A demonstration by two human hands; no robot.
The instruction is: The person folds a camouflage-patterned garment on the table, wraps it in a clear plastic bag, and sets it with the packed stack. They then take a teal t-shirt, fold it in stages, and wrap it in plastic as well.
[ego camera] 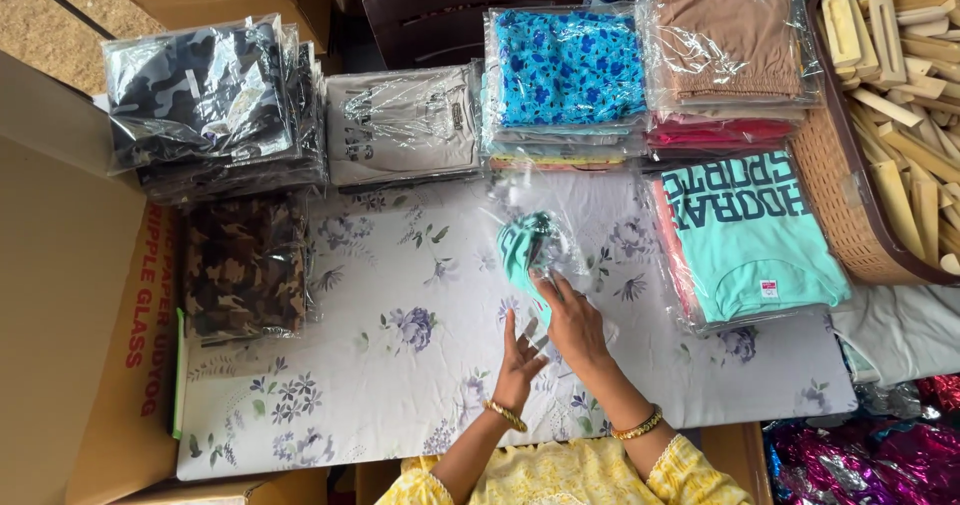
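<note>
Both hands are working on a rolled mint-green garment in a clear plastic bag (535, 250), which is lying on the floral-patterned counter (400, 365) just left of the bagged mint-green printed shirt (745, 235). The right hand (575, 320) is grasping the bag's near end with curled fingers, while the left hand (522, 357), fingers released and spread, is touching the plastic beside it.

Your yellow sleeves and gold bangles

You wear a pale yellow top with lacy, scalloped short sleeves. Your left hand (520, 360) has a gold bangle at its wrist; your right hand (575, 327) has a beaded gold one.
</note>
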